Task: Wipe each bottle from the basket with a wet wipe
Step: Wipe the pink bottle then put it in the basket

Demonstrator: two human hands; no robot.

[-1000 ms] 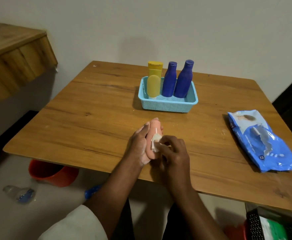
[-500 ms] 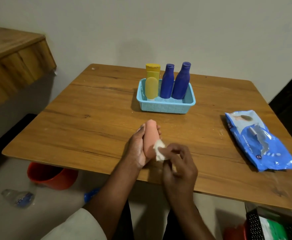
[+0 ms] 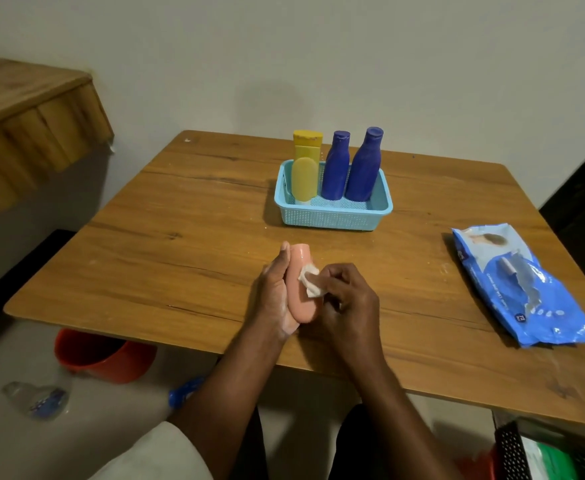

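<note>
A peach bottle (image 3: 299,284) is held above the near edge of a wooden table (image 3: 187,258), cradled in the left hand (image 3: 275,292) with its fingers curled behind it. The right hand (image 3: 348,299) pinches a crumpled white wet wipe (image 3: 311,280) against the bottle's side. Farther back, a light-blue basket (image 3: 332,216) holds a yellow bottle (image 3: 305,168) and two blue bottles (image 3: 351,164). A blue wipes pack (image 3: 519,282) lies at right.
</note>
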